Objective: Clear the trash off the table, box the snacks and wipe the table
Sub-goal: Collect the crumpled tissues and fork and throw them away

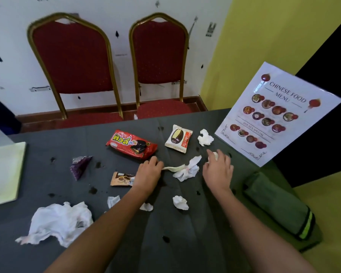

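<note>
Between both hands (149, 170) (218, 168): crumpled tissue (187, 169), stretched left-right, nearer right hand; left pinching its twisted tail, right curled round small wad (215, 155).

We saw an evenly lit indoor scene, the light soft and diffuse, with only faint shadows under the forearms on the dark tablecloth (53, 180). A streak of glare sat on the laminated menu sign (279, 114) near its top left. The wide-angle lens bowed the two red chairs (114, 62) outward. Edges looked soft, and fine print on the wall was blurred.
</note>
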